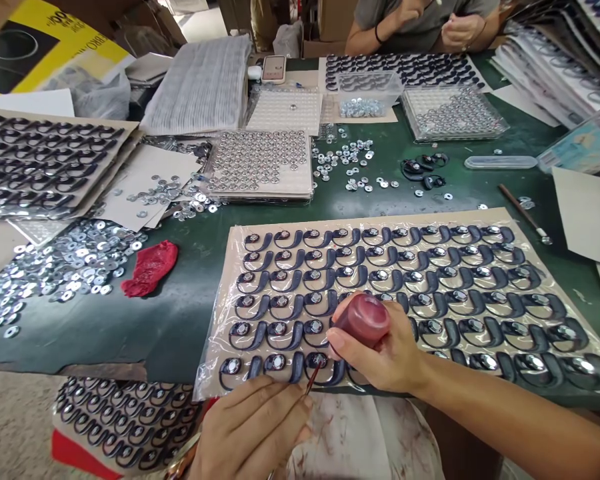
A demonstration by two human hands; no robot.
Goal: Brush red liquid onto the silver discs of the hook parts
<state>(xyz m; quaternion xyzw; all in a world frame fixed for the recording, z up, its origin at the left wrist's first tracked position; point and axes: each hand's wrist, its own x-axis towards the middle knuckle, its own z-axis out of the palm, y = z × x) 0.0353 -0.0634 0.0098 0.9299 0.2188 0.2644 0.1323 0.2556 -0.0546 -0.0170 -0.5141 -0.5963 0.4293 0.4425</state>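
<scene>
Okay, right hand grasping red bottle over carded sheet; left hand pinching thin tool, tip at dark hook piece in sheet's near row. Risk: hard squeeze could drip bottle contents (unseen) onto sheet; loose pinch could skid tip.

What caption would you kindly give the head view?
Right hand grips red bottle; left hand holds thin tool over dark curved parts.
</scene>
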